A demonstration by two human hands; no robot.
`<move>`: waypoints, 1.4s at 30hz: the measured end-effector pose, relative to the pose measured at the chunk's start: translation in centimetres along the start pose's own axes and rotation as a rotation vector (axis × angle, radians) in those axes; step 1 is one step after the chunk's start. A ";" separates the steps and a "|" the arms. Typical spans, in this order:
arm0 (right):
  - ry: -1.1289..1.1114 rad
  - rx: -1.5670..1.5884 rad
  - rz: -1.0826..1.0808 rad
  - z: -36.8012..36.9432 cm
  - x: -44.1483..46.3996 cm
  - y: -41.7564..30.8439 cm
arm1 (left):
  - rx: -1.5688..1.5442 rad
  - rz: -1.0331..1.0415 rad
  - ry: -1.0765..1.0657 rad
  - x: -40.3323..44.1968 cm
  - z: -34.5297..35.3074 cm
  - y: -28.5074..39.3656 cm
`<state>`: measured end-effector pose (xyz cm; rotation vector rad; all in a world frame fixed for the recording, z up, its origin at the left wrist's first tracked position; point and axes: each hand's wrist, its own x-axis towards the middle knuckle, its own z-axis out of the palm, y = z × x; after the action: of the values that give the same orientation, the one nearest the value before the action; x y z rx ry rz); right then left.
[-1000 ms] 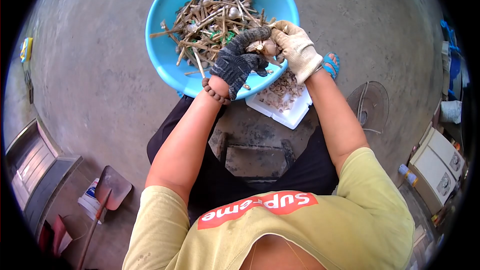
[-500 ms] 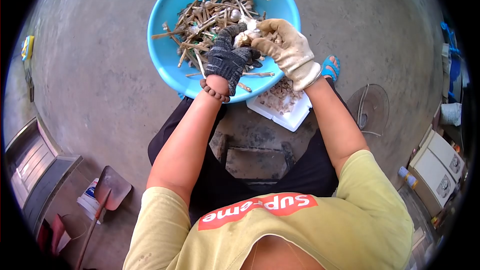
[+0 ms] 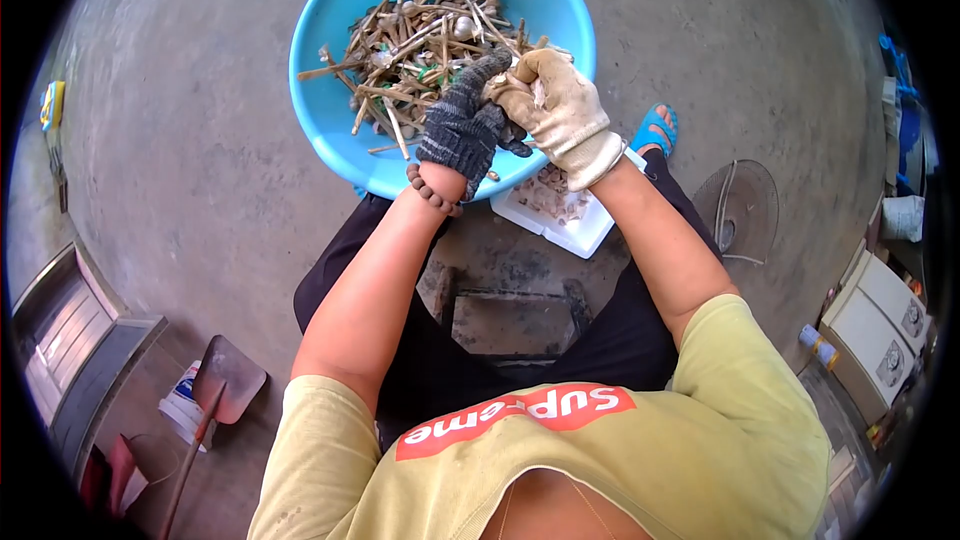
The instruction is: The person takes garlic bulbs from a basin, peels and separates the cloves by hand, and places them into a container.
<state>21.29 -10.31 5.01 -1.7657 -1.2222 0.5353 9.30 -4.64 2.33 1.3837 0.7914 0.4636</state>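
Note:
A light-blue basin holds dry garlic stalks and garlic bulbs. Over its near right part my two gloved hands meet. My left hand, in a dark grey knit glove, is closed, its fingertips pressed against the other glove. My right hand, in a cream glove, curls around garlic; only a pale bit shows between the fingers, the rest is hidden. Just below the hands, partly under the basin's rim, a white foam box contains loose garlic cloves.
A small dark stool stands between my knees. Right of my sandalled foot lies a round fan-like grille. A shovel and white bucket are at lower left, cartons at the right edge.
Both hands have drawn closer together, and the right fingers have closed further. The pale garlic that showed between them is now mostly covered. The basin appears shifted slightly left.

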 end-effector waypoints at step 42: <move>-0.293 0.523 0.421 -2.2 0.9 0.1 | 0.200 0.135 -0.128 0.8 -1.4 1.4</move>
<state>23.36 -10.47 6.20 -1.5144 -0.7858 1.2717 8.98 -2.90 3.52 1.6436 0.6552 0.4037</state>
